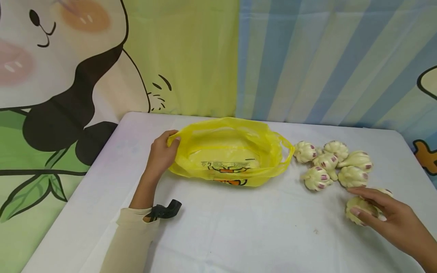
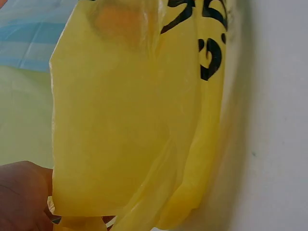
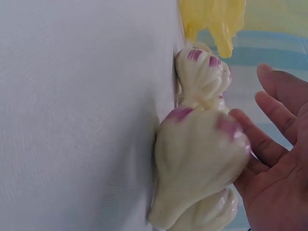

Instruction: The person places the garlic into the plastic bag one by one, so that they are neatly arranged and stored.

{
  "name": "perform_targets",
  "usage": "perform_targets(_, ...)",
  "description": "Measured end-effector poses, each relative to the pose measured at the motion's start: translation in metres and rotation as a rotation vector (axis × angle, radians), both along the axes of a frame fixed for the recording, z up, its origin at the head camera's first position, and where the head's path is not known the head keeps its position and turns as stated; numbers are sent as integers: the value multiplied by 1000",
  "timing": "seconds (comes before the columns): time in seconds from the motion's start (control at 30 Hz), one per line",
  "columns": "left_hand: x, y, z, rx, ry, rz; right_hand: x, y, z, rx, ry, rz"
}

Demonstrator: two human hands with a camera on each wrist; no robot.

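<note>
A yellow plastic bag (image 1: 218,125) stands with its mouth wide on the table, and its inside shows no contents. My left hand (image 1: 165,151) pinches the bag's left rim between thumb and fingers. In the left wrist view the bag's side (image 2: 115,125) covers most of the hand. Over at the right, my right hand (image 1: 392,218) reaches over a garlic bulb (image 1: 358,208), thumb and fingers spread about it. The right wrist view shows those fingers loosely bent beside the nearest bulb (image 3: 197,149), not closed round it. Another bulb (image 1: 385,191) is partly hidden behind the hand.
Several more white and purple garlic bulbs (image 1: 327,161) lie grouped right of the bag, close to its looped handle (image 1: 289,151). A white cloth covers the table (image 1: 246,227). Behind its far edge hangs a printed curtain (image 1: 191,57) with a panda and stripes.
</note>
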State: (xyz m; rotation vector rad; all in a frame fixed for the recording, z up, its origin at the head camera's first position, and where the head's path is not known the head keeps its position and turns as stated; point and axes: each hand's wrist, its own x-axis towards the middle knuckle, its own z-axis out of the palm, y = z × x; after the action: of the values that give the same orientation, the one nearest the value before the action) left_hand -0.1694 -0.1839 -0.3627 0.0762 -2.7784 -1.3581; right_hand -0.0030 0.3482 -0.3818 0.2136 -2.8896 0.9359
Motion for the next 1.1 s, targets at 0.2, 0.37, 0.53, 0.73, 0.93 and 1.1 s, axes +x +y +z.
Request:
perform_targets(0.2,3,-2,1,42,29,8,-1,2,-15,8,-93,35)
perform_targets(0.37,3,-2,-1,47,19,25,2,5,-24,-67,-198,70)
perform_targets(0.53,3,-2,-2,65,32,26,11,12,-27,-66,-276,101)
perform_targets(0.73,3,-2,-2,89,76,20,20,22,-32,0,-319,57)
perform_targets(0.93,4,-1,-3,79,78,37,19,23,-31,106,-284,45)
perform_targets(1.1,5,-2,-3,73,94,40,16,20,-29,82,-257,75)
